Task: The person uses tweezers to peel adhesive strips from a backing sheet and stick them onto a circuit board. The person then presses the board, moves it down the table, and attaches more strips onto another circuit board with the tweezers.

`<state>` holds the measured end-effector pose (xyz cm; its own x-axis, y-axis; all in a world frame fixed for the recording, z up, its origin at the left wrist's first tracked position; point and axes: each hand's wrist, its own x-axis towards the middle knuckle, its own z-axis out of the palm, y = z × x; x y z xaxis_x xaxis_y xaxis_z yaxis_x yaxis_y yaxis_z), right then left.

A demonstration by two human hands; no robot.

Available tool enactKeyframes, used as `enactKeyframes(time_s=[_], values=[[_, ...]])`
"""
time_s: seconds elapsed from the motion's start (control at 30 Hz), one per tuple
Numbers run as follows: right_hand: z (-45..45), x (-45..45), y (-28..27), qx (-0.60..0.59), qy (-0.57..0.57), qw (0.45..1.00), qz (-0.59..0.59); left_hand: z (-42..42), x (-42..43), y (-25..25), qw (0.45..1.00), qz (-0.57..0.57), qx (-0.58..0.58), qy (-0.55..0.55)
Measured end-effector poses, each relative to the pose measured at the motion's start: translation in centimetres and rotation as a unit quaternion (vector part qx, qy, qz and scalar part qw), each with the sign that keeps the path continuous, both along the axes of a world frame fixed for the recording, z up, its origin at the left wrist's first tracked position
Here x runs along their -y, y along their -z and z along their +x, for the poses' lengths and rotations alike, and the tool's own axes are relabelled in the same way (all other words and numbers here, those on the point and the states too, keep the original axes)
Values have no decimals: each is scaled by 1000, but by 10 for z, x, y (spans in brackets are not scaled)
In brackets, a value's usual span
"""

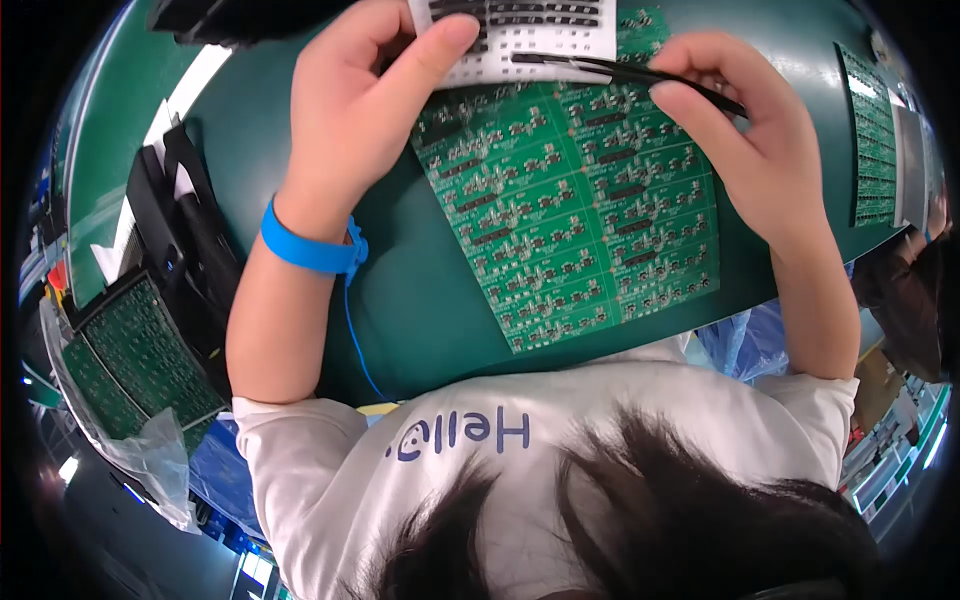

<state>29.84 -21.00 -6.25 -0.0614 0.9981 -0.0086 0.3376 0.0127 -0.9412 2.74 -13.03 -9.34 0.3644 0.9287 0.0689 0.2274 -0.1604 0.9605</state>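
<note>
My left hand is closed on a white sheet that carries rows of small black parts, its thumb pressed on the face. Between the thumb and fingers of my right hand is a pair of black tweezers. The tweezers' tips lie over the lower part of the sheet; whether they grip a part I cannot tell. Beneath both hands a large green circuit board panel, populated with small components, lies on the table. The sheet covers part of its far edge. A blue wrist strap with a cord circles my left wrist.
The table has a dark green top. More green circuit boards stand at the left, near black straps or cloth. Another green board panel lies at the far right, with a person in dark clothing beside it.
</note>
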Motion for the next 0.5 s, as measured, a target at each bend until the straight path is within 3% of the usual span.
enactKeyframes(time_s=[0.1, 0.13, 0.5], values=[[-4, 20, -19, 206, -111, 962, 138, 11, 3, 2, 992, -46, 110, 49], [-5, 24, -17, 227, -160, 941, 192, 13, 3, 2, 989, -47, 131, 49], [-25, 54, 5, 306, -165, 895, 279, 14, 2, 2, 983, -62, 160, 64]])
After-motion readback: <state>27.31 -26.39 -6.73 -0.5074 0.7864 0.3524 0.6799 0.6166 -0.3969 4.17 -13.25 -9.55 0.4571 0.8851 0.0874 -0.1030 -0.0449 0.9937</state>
